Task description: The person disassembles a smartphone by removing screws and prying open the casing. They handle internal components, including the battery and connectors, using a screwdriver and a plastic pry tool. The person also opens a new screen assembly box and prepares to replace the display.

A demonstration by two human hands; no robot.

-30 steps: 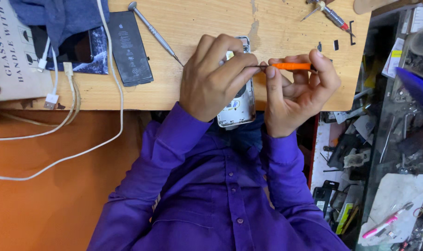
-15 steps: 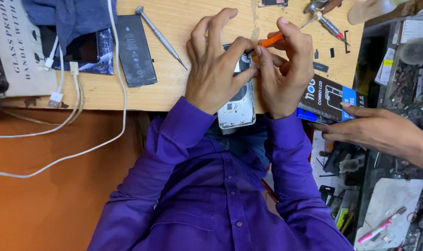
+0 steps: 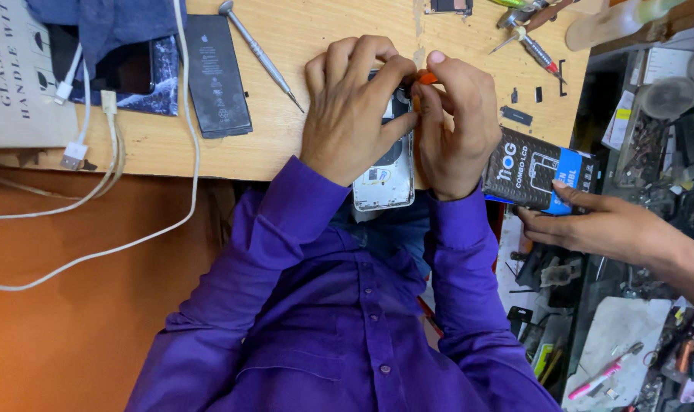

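My left hand [image 3: 354, 114] is clamped over an opened silver phone housing [image 3: 383, 183] that lies at the near edge of the wooden table [image 3: 301, 145]. My right hand [image 3: 457, 126] presses close against it, pinching a small orange-handled tool [image 3: 427, 77] over the phone's upper part; only the tool's orange end shows. The fingers of both hands hide most of the phone. Another person's hand [image 3: 598, 225] reaches in from the right, holding a black and blue box [image 3: 537, 172] beside my right wrist.
A black flat battery [image 3: 217, 72] and a slim metal screwdriver [image 3: 259, 53] lie left of my hands. White cables [image 3: 95, 152] trail off the table's left edge. More screwdrivers [image 3: 530, 42] and small black parts [image 3: 517, 114] sit at the far right. A cluttered shelf [image 3: 652, 137] stands on the right.
My right hand swung the orange tool from sideways to upright and closed in over the phone. Another person's hand came in from the right with the black and blue box.
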